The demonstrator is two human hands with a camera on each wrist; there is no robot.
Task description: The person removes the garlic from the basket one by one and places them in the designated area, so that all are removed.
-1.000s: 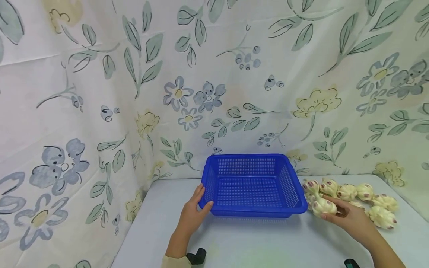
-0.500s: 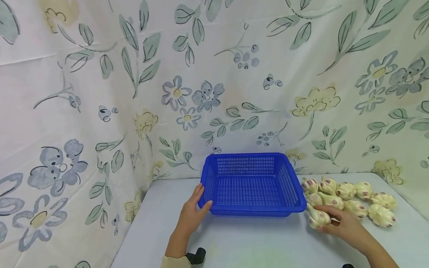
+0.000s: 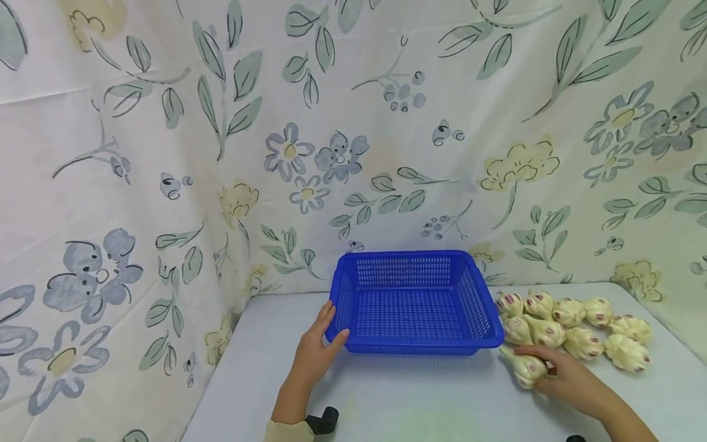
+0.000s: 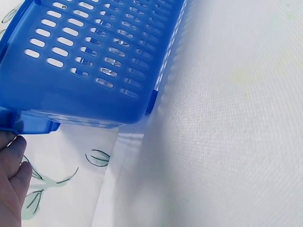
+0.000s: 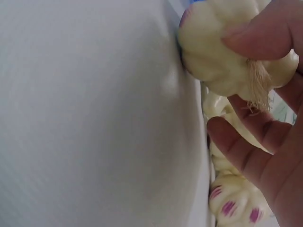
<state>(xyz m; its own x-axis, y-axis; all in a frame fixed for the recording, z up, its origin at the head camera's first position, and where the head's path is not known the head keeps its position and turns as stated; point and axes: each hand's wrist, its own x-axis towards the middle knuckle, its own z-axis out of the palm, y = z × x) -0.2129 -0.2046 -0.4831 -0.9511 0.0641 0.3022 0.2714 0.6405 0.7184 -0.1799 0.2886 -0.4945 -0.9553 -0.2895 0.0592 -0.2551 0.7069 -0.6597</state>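
In the head view a blue plastic basket with perforated walls stands on the white table, and nothing lies in it. My left hand rests at its near left corner, fingers along the side and thumb at the front rim. In the left wrist view the fingertips meet the basket's rim. My right hand pinches a garlic bulb with its stem toward the basket's near right corner. In the right wrist view the thumb presses the held bulb, whose roots face the palm.
Several more garlic bulbs lie in two rough rows right of the basket, just beyond my right hand. A floral cloth hangs behind and left of the table. A dark object sits at my left wrist.
My right hand has brought the garlic bulb toward me and down, from over the other bulbs to in front of them. The left hand stays at the basket corner.
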